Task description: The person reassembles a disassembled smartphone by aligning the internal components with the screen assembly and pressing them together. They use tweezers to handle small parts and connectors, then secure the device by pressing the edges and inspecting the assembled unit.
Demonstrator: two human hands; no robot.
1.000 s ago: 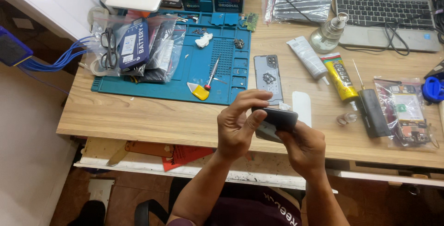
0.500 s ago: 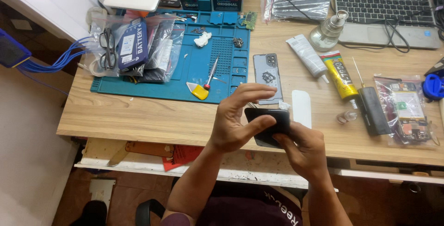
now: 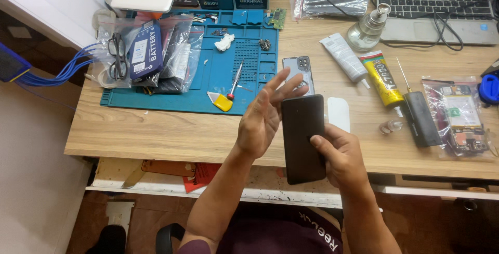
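Nearest, above the front edge of the wooden counter (image 3: 156,134), the right hand (image 3: 340,158) grips a black phone (image 3: 304,137) from below, thumb laid across its dark face, holding it upright along the line of sight. The left hand (image 3: 262,116) is spread open, fingers fanned, its palm against the phone's left edge; it pinches nothing.

Just beyond the phone lies a small white rounded piece (image 3: 338,113) on the counter, and beside the left hand's fingertips a grey phone back cover (image 3: 298,72) with camera holes rests partly on the blue work mat (image 3: 171,95). On the mat, near the hand, lie a yellow triangular pick (image 3: 222,101) and a thin screwdriver (image 3: 235,80); farther on sits a white crumpled wad (image 3: 224,42).

To the right, a black rectangular block (image 3: 421,119) lies near a yellow glue tube (image 3: 382,80) and a white tube (image 3: 343,56). A clear bag holding a circuit board (image 3: 460,116) sits at the right edge.

On the left of the mat, clear bags of parts (image 3: 148,54) are heaped. Far right stands a glass bottle (image 3: 368,28) in front of a laptop (image 3: 434,4).
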